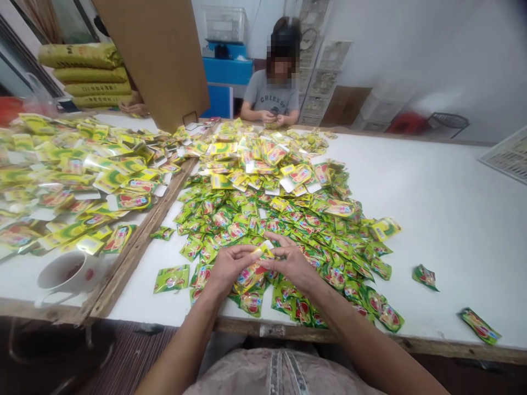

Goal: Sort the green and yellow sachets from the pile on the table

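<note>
Both of my hands meet over the front edge of a heap of green packets (296, 219). Between them is a small yellow box (251, 274) with a white flap showing at its top. My left hand (233, 266) pinches the box from the left side. On the right, my right hand (290, 260) has thumb and fingers closed on its upper corner. Green packets lie under and around both hands. Behind the green heap, yellow boxes (263, 156) are piled up, several with white flaps open.
A wooden rail (140, 247) divides the white table (432, 219). Left of it lie more yellow boxes (82, 175) and a white mug (68, 274). A cardboard sheet (160, 60) stands upright. Across the table sits a person (272, 93). Loose packets (426, 277) lie at right.
</note>
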Demonstrator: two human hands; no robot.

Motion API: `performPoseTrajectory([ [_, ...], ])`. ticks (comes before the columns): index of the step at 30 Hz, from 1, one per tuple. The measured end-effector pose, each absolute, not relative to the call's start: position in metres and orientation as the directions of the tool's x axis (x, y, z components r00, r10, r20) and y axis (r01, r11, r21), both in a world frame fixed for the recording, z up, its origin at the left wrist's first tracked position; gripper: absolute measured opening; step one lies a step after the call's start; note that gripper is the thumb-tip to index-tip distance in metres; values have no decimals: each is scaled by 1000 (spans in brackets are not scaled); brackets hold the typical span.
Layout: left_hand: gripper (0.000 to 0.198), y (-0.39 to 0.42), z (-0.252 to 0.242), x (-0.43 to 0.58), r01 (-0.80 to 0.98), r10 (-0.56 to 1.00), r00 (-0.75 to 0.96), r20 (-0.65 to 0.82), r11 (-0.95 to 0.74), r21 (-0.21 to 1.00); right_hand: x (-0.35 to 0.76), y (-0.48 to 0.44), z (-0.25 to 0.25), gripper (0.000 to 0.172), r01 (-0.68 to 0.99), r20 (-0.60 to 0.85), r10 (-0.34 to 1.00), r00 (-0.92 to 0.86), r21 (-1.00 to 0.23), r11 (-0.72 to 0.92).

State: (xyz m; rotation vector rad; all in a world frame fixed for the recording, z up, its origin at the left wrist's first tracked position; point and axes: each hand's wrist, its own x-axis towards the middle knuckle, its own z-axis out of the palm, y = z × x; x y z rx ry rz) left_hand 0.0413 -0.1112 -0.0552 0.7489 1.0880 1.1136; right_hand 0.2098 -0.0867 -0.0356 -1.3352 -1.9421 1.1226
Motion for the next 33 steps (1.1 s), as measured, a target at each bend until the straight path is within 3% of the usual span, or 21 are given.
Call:
performPoseTrajectory([
  [5,46,-115,-53,44,-269,948,218,-233,287,919,208,-94,-30,13,570,223,949,-223,-760,312],
  [9,29,-123,-55,42,-204,966,211,-152,195,959,209,-115,-17,12,666,539,765,-352,-430,609],
  [11,28,-125,-54,41,-185,975,187,-119,154,971,212,-127,-12,13,700,616,677,-403,-269,662],
  [13,28,-127,-51,40,-162,979,181,-97,127,979,214,-135,-8,17,716,640,636,-432,-186,673],
  [15,27,-128,-48,40,-145,979,184,-90,117,982,217,-139,-3,15,708,654,625,-427,-188,681],
  [19,27,-128,-43,41,-127,977,183,-110,135,983,221,-129,12,16,700,636,692,-342,-318,639],
  [28,26,-130,-49,44,-62,969,195,-149,163,985,226,-90,24,15,581,296,743,-600,-478,659],
  [33,25,-128,-49,43,-107,951,248,-187,219,970,226,-88,19,18,562,317,719,-619,-461,687],
])
